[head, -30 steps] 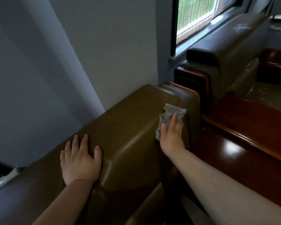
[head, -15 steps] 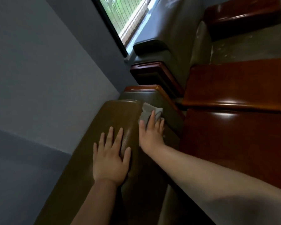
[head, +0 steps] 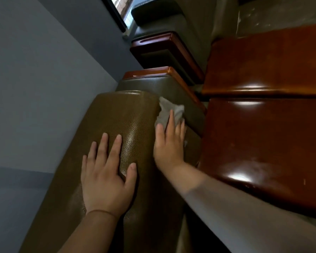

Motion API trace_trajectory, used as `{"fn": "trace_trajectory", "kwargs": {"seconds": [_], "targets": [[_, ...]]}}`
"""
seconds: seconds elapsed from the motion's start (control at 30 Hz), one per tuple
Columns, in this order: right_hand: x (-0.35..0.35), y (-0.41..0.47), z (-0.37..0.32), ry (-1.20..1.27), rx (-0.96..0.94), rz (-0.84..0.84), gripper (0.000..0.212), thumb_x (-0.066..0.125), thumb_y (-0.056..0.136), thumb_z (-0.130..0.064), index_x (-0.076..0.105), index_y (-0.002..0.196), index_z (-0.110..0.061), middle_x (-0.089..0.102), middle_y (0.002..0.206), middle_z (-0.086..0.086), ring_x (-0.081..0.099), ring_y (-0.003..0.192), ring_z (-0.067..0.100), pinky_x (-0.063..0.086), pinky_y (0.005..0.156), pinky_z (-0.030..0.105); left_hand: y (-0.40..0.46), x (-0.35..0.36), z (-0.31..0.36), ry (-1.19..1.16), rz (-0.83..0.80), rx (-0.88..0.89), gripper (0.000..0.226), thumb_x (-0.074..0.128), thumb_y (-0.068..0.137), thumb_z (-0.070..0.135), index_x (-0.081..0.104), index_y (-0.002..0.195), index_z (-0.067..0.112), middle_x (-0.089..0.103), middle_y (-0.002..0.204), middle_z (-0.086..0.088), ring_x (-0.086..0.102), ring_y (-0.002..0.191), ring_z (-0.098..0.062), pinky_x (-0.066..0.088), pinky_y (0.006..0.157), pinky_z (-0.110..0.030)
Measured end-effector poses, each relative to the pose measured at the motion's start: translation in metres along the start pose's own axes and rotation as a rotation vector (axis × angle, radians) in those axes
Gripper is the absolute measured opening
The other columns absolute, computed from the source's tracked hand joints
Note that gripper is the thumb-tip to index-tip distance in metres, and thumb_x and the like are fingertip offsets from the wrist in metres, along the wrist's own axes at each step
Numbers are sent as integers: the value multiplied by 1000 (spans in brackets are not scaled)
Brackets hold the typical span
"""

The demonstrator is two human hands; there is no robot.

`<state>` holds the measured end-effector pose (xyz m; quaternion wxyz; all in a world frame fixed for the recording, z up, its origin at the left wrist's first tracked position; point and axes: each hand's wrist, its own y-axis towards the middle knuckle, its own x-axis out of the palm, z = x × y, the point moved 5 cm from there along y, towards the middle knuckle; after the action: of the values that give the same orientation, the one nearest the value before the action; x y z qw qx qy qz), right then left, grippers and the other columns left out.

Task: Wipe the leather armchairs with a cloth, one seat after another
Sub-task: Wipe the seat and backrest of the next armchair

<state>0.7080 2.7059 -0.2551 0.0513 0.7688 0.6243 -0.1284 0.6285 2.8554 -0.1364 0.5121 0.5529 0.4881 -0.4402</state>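
Note:
The olive-brown leather backrest of the near armchair (head: 128, 117) fills the middle of the head view. My left hand (head: 106, 172) lies flat on its top, fingers spread and straight. My right hand (head: 169, 141) presses a grey cloth (head: 169, 110) against the right front side of the backrest, near its upper corner, with straight fingers on the cloth. The cloth sticks out beyond my fingertips. Beyond it stands a second, grey-green leather armchair (head: 195, 30) with its seat at the top right.
Glossy red-brown wooden armrests (head: 263, 136) run along the right side, and another wooden armrest end (head: 164, 52) sits between the two chairs. A grey wall (head: 44, 79) is close on the left. A window (head: 120, 8) shows at the top.
The view has swung left and closer to the backrest. My right hand with the cloth stays near the backrest's upper right corner, and my left hand rests closer to it than before.

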Motion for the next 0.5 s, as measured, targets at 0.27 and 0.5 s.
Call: {"fn": "trace_trajectory", "kwargs": {"seconds": [0.27,0.5], "targets": [[-2,-9,45,-149,141,-152,76,-7,97,-71,-12,162,-33,-14,173,8,-12,158,32,-1,127,59,1,-2,4,15,17,0,75,37,95,60,26,165,35,24,173,-4,21,159,-33,22,126,-60],[1,-47,59,-33,182,-101,75,8,99,-67,-10,163,-32,-4,174,6,-3,159,23,-4,129,42,1,-4,5,0,68,6,75,38,95,58,33,164,27,28,171,-9,25,157,-37,25,123,-64]]}}
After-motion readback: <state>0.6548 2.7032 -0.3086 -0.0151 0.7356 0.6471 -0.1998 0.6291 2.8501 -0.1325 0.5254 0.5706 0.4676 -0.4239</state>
